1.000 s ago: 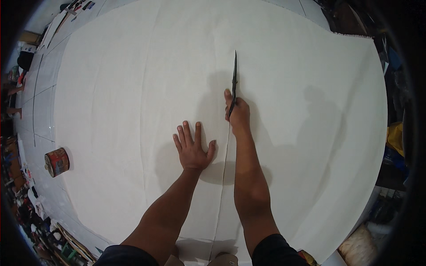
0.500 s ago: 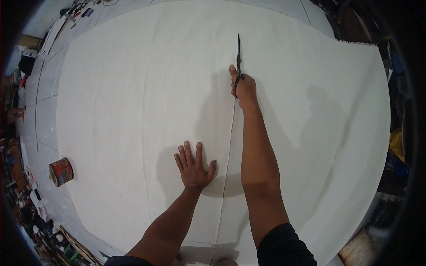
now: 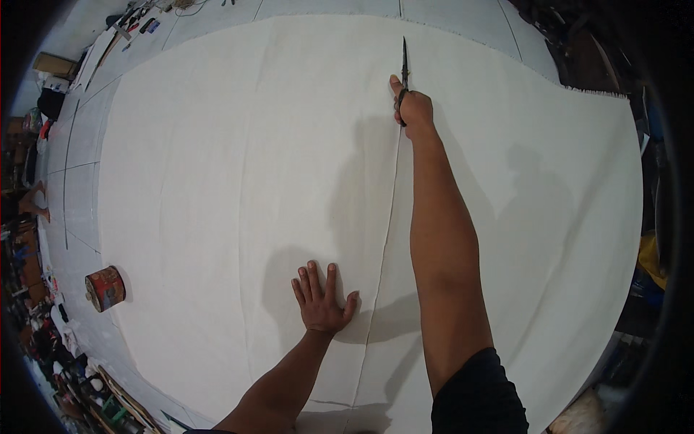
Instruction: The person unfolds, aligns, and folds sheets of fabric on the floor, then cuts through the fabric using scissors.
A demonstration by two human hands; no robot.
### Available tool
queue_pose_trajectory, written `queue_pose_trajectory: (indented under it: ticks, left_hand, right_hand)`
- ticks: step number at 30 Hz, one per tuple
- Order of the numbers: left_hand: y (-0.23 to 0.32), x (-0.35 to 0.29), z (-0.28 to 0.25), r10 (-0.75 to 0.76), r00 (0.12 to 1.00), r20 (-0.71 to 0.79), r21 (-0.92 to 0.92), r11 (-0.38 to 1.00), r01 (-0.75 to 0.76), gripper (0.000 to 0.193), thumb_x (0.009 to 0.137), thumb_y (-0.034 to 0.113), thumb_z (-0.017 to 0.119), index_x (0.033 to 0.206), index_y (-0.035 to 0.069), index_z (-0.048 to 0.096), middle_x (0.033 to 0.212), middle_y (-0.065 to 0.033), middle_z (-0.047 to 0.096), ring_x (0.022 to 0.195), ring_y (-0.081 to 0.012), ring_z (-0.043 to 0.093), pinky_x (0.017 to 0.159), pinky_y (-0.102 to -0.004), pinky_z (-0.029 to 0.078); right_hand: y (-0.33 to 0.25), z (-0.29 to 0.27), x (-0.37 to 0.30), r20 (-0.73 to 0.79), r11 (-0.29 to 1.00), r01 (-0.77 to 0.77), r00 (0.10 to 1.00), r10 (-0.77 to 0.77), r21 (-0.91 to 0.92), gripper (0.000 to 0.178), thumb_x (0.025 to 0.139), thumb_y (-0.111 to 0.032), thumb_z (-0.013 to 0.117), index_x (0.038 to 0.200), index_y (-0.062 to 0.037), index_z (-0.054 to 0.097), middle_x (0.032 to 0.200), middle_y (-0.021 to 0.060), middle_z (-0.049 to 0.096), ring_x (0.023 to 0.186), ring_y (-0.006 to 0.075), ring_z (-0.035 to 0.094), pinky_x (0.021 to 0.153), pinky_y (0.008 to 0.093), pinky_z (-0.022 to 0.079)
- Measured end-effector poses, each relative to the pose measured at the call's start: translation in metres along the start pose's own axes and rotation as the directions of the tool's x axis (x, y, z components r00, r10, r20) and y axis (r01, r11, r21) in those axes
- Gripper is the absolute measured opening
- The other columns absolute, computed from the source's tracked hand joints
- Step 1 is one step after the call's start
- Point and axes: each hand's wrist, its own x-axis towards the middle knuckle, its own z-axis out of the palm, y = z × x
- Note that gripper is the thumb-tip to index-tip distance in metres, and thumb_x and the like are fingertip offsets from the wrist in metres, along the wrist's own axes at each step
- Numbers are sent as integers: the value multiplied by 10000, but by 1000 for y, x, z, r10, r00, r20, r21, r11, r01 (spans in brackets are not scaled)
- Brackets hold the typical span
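Observation:
A large sheet of off-white cloth (image 3: 195,181) lies spread over the tiled floor. My right hand (image 3: 416,110) is closed round the handles of dark scissors (image 3: 405,64), whose blades point toward the cloth's far edge and look nearly closed together. From the scissors a long cut line (image 3: 388,224) runs back through the cloth toward me. My left hand (image 3: 323,306) rests flat on the cloth, left of that line, with its fingers spread and nothing in it.
A round red tin (image 3: 106,288) stands at the cloth's left edge. Clutter (image 3: 79,369) crowds the left side, and a bare foot (image 3: 35,202) shows there. Dark items and a yellow bundle (image 3: 652,260) lie along the right. Small tools (image 3: 150,27) lie at the far left.
My right hand has gone farther forward along the cloth with the scissors, and the cut line has grown longer. My left hand stays flat in its place. The whole view has shifted slightly.

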Motion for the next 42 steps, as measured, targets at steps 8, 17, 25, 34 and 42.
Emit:
queue_pose_trajectory:
  ticks: [8, 17, 25, 34, 42]
  left_hand:
    - [1, 0, 1, 12, 1000, -8, -8, 1000, -12, 735, 813, 527, 543, 1391, 93, 407, 1484, -291, 182, 1391, -454, 134, 1094, -602, 89]
    - [9, 1, 3, 21, 999, -32, -39, 999, -22, 743, 801, 516, 565, 1385, 85, 411, 1479, -292, 198, 1383, -461, 152, 1087, -613, 98]
    - [-5, 2, -6, -9, 999, -31, -38, 999, 7, 755, 794, 487, 593, 1402, 92, 382, 1481, -287, 186, 1371, -474, 172, 1082, -619, 116]
    - [5, -9, -4, 56, 994, -93, -151, 986, -70, 747, 824, 477, 573, 1433, 116, 334, 1482, -278, 185, 1367, -470, 183, 1083, -616, 127]
    - [-15, 1, 11, 122, 959, -258, 61, 992, -109, 776, 862, 562, 463, 1468, 124, 256, 1501, -255, 175, 1403, -413, 117, 1119, -568, 67]
  right_hand:
    - [-41, 2, 53, 69, 996, -42, 997, 36, 79, 535, 724, -573, 727, 675, -88, 506, 543, -9, 442, 407, 107, 399, 406, 261, 346]
    - [-39, -7, 74, 49, 996, 86, 995, -87, 17, 514, 802, -504, 693, 604, -72, 496, 551, 30, 492, 442, 138, 471, 418, 291, 396]
    - [59, -50, -131, 4, 891, 341, 933, -359, 301, 319, 926, -372, 575, 790, -100, 478, 632, -29, 458, 554, 89, 443, 510, 246, 351]
    - [322, -201, -575, -467, 716, -64, 798, -382, -695, 585, 918, -322, 583, 1271, 91, 366, 1223, 251, 455, 1151, 373, 462, 990, 472, 358]
    - [337, -181, -570, -465, 750, 61, 751, -469, -659, 598, 792, -348, 701, 1122, 101, 484, 1002, 265, 567, 943, 450, 536, 809, 521, 419]
